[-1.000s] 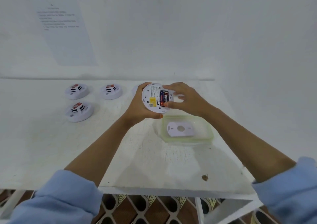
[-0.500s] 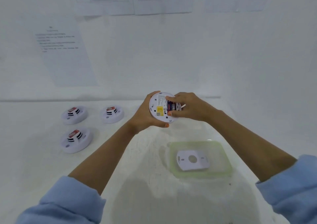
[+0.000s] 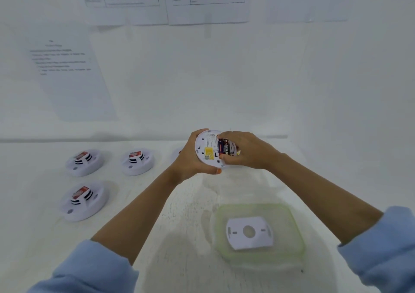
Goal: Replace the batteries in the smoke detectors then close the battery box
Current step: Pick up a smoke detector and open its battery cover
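Note:
My left hand (image 3: 188, 162) grips a round white smoke detector (image 3: 207, 150), held up above the table with its back facing me. A dark battery (image 3: 223, 148) sits in its compartment, and my right hand (image 3: 247, 150) pinches that battery with fingers and thumb. A yellow label shows on the detector's back. Three more white smoke detectors (image 3: 84, 162) (image 3: 137, 161) (image 3: 82, 200) lie on the table to the left. A clear green-rimmed box (image 3: 292, 221) stands near my right forearm with a white mounting plate (image 3: 249, 233) on it.
The white table (image 3: 157, 236) runs to a white wall at the back, where printed sheets (image 3: 67, 72) hang. A small white object (image 3: 177, 153) lies partly hidden behind my left hand. The table's right edge is close to the box.
The camera has tilted up, so the table sits lower in view. My right hand's fingers have closed further over the battery in the detector, which both hands still hold.

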